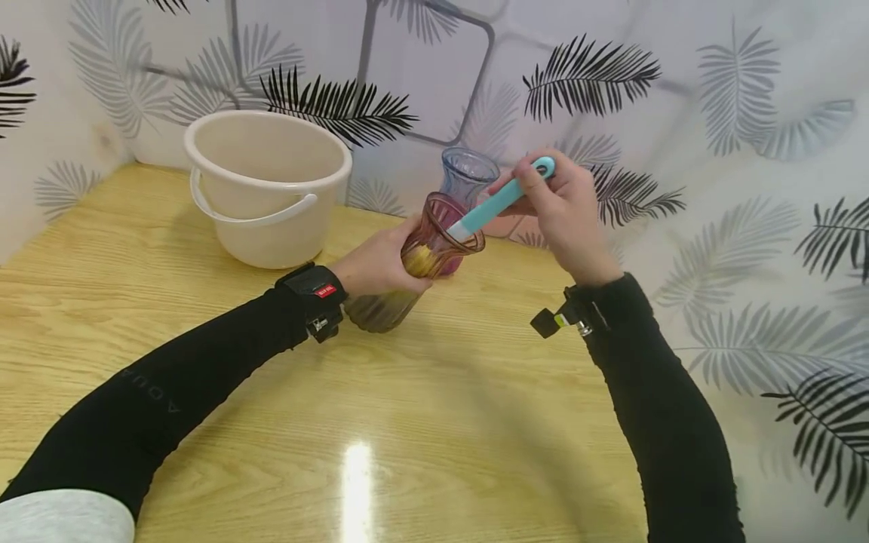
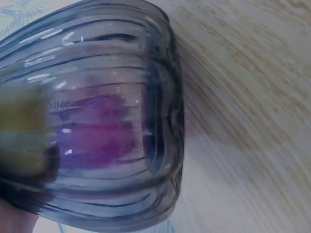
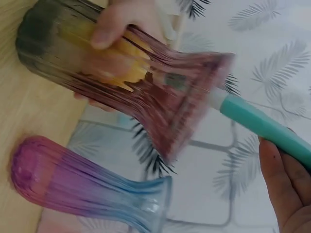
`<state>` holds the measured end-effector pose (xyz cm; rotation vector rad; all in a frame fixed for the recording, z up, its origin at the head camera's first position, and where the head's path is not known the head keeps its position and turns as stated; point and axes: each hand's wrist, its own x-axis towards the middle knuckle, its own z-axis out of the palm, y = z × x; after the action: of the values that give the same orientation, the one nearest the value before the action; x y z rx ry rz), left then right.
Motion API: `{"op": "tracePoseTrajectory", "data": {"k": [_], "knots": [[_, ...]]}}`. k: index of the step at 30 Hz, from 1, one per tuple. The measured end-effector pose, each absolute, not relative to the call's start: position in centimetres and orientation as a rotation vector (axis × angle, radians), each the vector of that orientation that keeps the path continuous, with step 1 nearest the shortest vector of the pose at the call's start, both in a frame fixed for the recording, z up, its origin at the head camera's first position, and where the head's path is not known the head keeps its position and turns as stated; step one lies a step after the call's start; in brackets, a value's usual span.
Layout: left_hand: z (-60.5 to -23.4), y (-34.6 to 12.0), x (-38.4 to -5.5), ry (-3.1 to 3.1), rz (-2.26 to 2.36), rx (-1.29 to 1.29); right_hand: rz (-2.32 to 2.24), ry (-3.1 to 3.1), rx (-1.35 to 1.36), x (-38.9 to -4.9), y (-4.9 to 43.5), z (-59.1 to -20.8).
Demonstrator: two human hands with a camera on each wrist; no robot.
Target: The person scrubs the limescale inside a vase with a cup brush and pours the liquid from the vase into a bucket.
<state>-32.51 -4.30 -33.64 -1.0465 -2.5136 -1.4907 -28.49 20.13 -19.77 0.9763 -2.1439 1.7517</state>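
A ribbed glass vase (image 1: 383,311), reddish at the mouth and grey toward the base, is tilted above the table with its mouth up to the right. My left hand (image 1: 380,262) grips it round the middle. My right hand (image 1: 563,215) holds the turquoise handle (image 1: 501,202) of a bottle brush, whose yellow head (image 3: 124,58) is inside the vase. In the left wrist view the ribbed base (image 2: 112,194) fills much of the picture. A second vase (image 3: 87,179), pink below and blue above, stands upright behind the held one, partly hidden in the head view.
A cream bucket (image 1: 271,226) with a white handle stands at the back left, beyond my left hand. The wooden table (image 1: 407,437) meets a leaf-patterned wall (image 1: 679,188) at the back and right.
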Motion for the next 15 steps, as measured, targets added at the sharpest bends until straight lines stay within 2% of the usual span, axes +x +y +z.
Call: {"op": "tracePoseTrajectory", "data": {"k": [15], "knots": [[-34.0,-4.1,-32.1,-2.532,-1.449,-1.066,1.883,-1.854,0.819,-26.8,23.4,-15.8]]}}
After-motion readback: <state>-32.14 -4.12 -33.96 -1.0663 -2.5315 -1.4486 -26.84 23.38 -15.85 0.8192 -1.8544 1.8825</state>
